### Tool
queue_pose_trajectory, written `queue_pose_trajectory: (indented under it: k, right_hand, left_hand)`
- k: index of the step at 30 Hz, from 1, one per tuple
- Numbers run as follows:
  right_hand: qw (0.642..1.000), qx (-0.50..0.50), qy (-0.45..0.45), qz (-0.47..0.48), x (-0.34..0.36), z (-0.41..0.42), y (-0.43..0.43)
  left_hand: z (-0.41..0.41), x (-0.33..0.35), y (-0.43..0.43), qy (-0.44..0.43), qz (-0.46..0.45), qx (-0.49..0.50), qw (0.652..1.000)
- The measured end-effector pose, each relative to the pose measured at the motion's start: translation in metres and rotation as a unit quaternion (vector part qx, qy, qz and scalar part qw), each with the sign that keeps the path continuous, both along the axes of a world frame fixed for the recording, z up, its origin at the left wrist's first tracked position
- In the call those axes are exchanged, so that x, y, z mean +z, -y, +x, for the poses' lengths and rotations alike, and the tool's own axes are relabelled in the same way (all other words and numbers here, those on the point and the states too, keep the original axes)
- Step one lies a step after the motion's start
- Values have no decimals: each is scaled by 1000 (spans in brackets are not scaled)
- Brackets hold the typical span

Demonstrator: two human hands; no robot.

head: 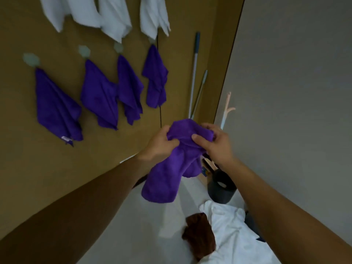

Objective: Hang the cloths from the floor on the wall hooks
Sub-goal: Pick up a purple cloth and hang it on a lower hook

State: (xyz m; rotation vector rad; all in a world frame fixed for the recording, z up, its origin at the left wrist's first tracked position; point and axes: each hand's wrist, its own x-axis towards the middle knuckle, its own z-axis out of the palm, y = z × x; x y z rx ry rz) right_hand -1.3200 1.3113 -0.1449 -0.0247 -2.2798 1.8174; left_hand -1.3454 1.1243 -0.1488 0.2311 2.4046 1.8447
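Head view: forearms out, left hand (160,143) and right hand (215,143) each pinching bunched top of purple cloth (171,172), lower part hanging free. Up-left of that cloth, four hung purple cloths (57,109) on wall hooks (31,59), white cloths (114,18) higher. Below it, brown cloth (200,237) and white floor cloth (232,231) on floor (133,225). Judged past halfway: held cloth plus two floor cloths unhung; no free hook in view.
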Motion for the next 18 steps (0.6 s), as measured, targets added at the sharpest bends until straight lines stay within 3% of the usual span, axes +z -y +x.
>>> queue_pose_trajectory:
  k: [2,5,7,9,12,15,18]
  right_hand:
    - [997,23,14,-68,20,7,13]
    - [998,30,10,-47,47,13,37]
    - [998,50,12,-24,60,20,56]
    - [997,71,21,6,65,27,71]
    - [994,104,15,23,72,35,88]
    - [991,117,-45,44,80,36,97]
    - [980,194,-24,-28,84,38,108]
  left_hand:
    - [13,25,5,-15,-32,-43,998]
    - [38,45,14,-34,-160,-105,981]
    - [54,49,21,-24,-172,-118,978]
    - [66,46,27,-13,-143,-104,984]
    - [73,46,43,-36,-176,-11,984]
    - [73,59,67,-23,-86,19,996]
    - [74,82,87,-30,55,33,997]
